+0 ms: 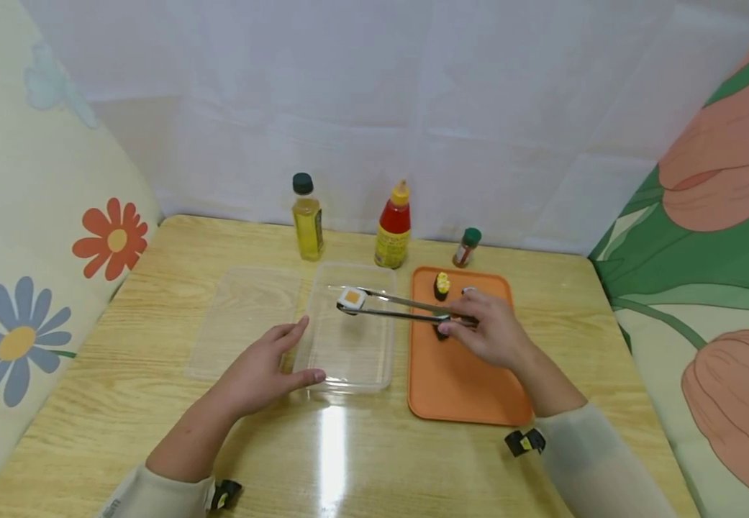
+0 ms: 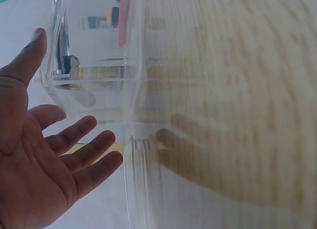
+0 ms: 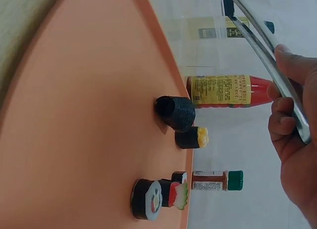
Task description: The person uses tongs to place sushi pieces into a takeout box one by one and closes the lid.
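Note:
My right hand (image 1: 491,331) grips a pair of metal tongs (image 1: 406,311), whose black tips pinch a white sushi roll (image 1: 352,298) with an orange centre. The roll hangs above the clear plastic container (image 1: 348,360). At the container's near left corner is my left hand (image 1: 267,370), thumb and fingers spread; in the left wrist view its fingers are fairly straight beside the clear wall. Under my right hand lies an orange tray (image 1: 458,392) with several sushi pieces, among them a yellow-topped one (image 1: 442,285), a black seaweed-wrapped piece (image 3: 176,113) and a round roll (image 3: 146,199).
A clear flat lid (image 1: 244,309) lies left of the container. Along the back stand an oil bottle (image 1: 309,223), a red sauce bottle (image 1: 393,230) with a yellow cap and a small green-capped spice jar (image 1: 467,248). A white cloth (image 1: 380,108) hangs behind the table.

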Demonstrator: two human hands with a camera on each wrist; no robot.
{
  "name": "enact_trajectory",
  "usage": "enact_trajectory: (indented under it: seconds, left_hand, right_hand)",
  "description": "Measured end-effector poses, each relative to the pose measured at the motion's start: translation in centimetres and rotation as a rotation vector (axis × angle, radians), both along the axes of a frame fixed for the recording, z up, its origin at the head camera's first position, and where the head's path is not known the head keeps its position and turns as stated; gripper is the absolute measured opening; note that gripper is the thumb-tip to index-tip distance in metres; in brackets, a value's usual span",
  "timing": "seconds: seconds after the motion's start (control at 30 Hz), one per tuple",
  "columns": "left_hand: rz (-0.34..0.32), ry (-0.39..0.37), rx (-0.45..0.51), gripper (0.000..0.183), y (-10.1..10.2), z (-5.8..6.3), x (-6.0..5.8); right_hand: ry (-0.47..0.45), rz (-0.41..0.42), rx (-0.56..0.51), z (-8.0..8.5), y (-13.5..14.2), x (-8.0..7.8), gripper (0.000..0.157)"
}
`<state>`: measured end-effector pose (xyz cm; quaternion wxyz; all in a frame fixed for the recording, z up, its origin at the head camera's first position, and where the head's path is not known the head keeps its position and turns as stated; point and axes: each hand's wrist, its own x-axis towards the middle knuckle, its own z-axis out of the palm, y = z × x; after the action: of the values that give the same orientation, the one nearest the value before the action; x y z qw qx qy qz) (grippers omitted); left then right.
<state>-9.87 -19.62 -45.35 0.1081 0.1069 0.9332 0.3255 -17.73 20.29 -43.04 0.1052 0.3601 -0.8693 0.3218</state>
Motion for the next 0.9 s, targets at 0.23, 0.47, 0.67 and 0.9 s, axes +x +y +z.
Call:
enact_trajectory:
  seconds: [0.23,0.47,0.67,0.9]
  left_hand:
    - [-0.003,-0.004,0.001,0.112,0.0,-0.1,0.0]
    - [0.001,0.003,0.006,0.111,0.1,-0.1,-0.1]
    - [0.0,0.0,0.005,0.112,0.1,0.2,-0.1]
    - [-0.002,-0.001,0.008,0.111,0.1,0.3,0.0]
  right_hand:
    - [-0.055,-0.009,0.054,0.4,-1.0,-0.9,0.03]
    - [-0.06,0.019,0.095,0.7,-1.7,-2.4,0.03]
    - [-0.076,0.031,0.128,0.7,-2.2,-3.4,0.031]
    - [-0.138,0.031,0.177,0.9,-3.0,-4.4,0.034]
